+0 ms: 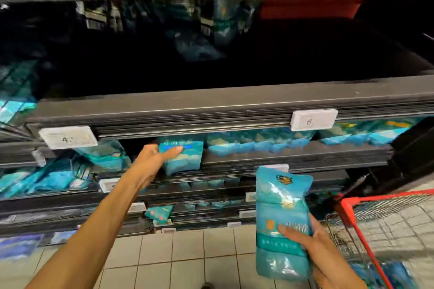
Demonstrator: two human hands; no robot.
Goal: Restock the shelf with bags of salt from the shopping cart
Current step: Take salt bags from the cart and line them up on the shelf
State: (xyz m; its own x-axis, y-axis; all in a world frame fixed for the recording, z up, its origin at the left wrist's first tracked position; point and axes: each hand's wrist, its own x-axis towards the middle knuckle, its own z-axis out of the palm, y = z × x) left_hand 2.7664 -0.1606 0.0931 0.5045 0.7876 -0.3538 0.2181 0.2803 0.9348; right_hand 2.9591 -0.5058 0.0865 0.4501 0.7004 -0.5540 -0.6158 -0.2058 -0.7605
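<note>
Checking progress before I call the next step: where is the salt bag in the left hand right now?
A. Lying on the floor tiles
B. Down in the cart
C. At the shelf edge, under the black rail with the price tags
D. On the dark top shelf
C: the left hand holds a teal salt bag upright at the shelf edge, just under the black rail with the price tags.

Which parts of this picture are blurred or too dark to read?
Head view: the upper shelf interior is nearly black; the left edge and shopping cart are smeared; the bag in the right hand is sharpest, with glare.
</note>
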